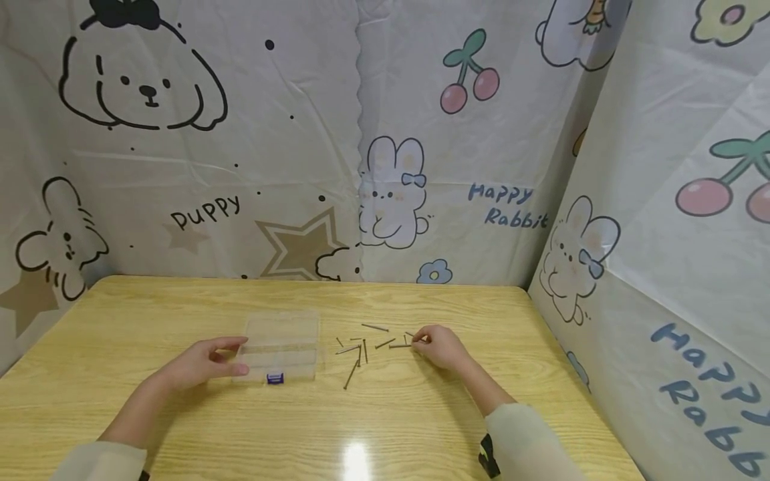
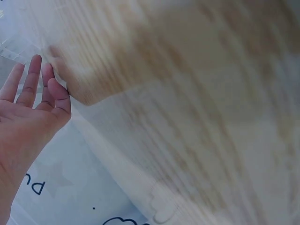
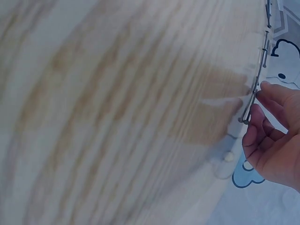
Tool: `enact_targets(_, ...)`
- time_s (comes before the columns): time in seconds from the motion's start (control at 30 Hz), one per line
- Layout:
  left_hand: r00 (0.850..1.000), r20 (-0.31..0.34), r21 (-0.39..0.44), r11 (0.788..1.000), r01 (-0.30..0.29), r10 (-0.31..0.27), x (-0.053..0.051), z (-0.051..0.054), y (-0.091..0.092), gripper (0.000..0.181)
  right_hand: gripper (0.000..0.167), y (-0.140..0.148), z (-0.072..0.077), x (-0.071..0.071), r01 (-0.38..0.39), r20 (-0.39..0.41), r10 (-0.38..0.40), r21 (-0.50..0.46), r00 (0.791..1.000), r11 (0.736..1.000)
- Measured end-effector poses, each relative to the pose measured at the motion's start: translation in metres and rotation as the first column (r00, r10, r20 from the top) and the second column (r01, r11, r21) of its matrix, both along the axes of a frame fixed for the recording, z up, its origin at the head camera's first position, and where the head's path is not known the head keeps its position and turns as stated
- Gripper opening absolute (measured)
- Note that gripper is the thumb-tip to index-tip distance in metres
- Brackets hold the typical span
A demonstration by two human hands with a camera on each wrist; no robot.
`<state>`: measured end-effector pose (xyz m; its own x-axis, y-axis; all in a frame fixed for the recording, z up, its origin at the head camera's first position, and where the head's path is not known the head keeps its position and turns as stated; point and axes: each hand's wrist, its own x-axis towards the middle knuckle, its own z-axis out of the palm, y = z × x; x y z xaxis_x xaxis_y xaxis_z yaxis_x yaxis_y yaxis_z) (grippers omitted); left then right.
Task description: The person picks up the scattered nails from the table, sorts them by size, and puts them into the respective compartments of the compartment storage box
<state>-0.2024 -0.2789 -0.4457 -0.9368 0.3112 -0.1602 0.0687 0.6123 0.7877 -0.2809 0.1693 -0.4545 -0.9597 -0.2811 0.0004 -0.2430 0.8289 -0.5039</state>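
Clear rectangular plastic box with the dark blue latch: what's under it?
The yellow wood-grain tabletop shows through the box. Hidden: whatever lies directly behind the dark blue latch and behind the person's bare left hand at the box's left edge.

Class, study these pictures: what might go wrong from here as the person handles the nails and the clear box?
1. The nails lie loose and close together, some appearing to cross, so picking one up might drag or roll others.
2. The right hand is right at several thin nails, so one might slip away or prick it.
3. The left hand is only at the left edge of the clear box, so a bump might slide it.
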Motion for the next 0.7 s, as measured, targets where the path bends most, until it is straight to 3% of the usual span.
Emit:
enact_targets(0.23, 1.000, 0.013, 0.037, 0.999, -0.002, 0.002, -0.0016, -0.0024, 0.0016, 0.074, 0.007, -0.0029, -0.0058, -0.0010, -0.024, -0.034, 0.026, 0.056, 0.999, 0.998)
enact_targets(0.4, 1.000, -0.005, 0.009, 1.000, -0.027, 0.027, -0.0025, -0.0045, 0.0024, 0.075, 0.006, -0.0046, -0.0056, -0.0012, -0.039, -0.036, 0.041, 0.061, 0.999, 0.997)
enact_targets(0.7, 0.995, -0.050, -0.019, 0.996, -0.083, 0.082, 0.0014, -0.0103, 0.0070, 0.078, 0.006, -0.0027, -0.0081, 0.0015, -0.051, -0.005, 0.051, -0.025, 0.999, 0.998)
